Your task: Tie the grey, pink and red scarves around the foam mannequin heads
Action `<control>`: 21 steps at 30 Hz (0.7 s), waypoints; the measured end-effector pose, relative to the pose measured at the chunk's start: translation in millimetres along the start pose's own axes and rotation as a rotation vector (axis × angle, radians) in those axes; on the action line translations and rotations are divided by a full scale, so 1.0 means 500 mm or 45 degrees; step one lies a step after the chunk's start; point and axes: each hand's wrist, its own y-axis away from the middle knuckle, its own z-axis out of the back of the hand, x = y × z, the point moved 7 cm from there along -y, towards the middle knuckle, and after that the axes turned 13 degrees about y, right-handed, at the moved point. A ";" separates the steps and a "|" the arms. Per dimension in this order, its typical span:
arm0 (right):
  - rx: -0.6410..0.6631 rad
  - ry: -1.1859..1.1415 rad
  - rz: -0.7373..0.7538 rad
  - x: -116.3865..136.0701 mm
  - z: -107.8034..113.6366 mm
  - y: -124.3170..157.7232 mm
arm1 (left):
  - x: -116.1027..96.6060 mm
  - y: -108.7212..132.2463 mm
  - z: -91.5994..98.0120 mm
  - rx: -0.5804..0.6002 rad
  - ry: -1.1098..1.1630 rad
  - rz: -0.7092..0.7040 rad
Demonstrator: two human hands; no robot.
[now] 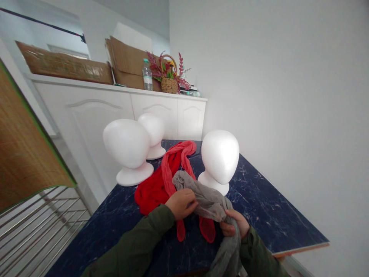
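Observation:
A grey scarf (206,194), bunched lengthwise, stretches between my hands and hangs down over the table's near edge. My left hand (182,204) has its fingers closed on the scarf's upper left part. Farther right, my right hand (235,224) grips the scarf with the thumb on top and fingers curled underneath. Beneath and behind the grey cloth lie a bright red cloth (154,190) and a twisted coral-red scarf (166,169), whose ends show below my left hand. A white head form (220,156) stands just behind the grey scarf.
Two more white head forms (127,144) (152,129) stand at the back left of the dark blue marbled table (259,207). Behind are a white cabinet (100,115) with cardboard boxes, a bottle (147,77) and a flower basket (169,85). A metal rack (43,223) is at left.

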 end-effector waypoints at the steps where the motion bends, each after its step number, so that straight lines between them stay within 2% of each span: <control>1: 0.055 0.003 0.010 -0.001 -0.006 -0.001 | -0.027 0.001 -0.023 0.077 0.041 -0.101; 4: 0.147 0.027 0.032 -0.003 -0.028 -0.001 | -0.081 0.009 -0.079 0.227 0.146 -0.326; 6: 0.146 0.037 0.063 0.000 -0.045 0.003 | -0.091 0.010 -0.100 0.260 0.152 -0.346; 8: 0.099 0.035 0.137 0.013 -0.058 0.013 | -0.083 0.007 -0.104 0.248 0.112 -0.275; 11: 0.030 0.044 0.280 0.050 -0.073 0.052 | -0.061 0.003 -0.086 0.189 0.048 -0.138; 15: -0.030 0.100 0.425 0.122 -0.090 0.146 | -0.019 0.003 -0.050 0.069 -0.039 0.044; 18: -0.187 0.215 0.391 0.160 -0.092 0.210 | 0.024 0.010 -0.023 -0.019 -0.093 0.232; 21: -0.296 0.309 0.338 0.171 -0.091 0.236 | 0.065 0.020 0.012 -0.148 -0.157 0.443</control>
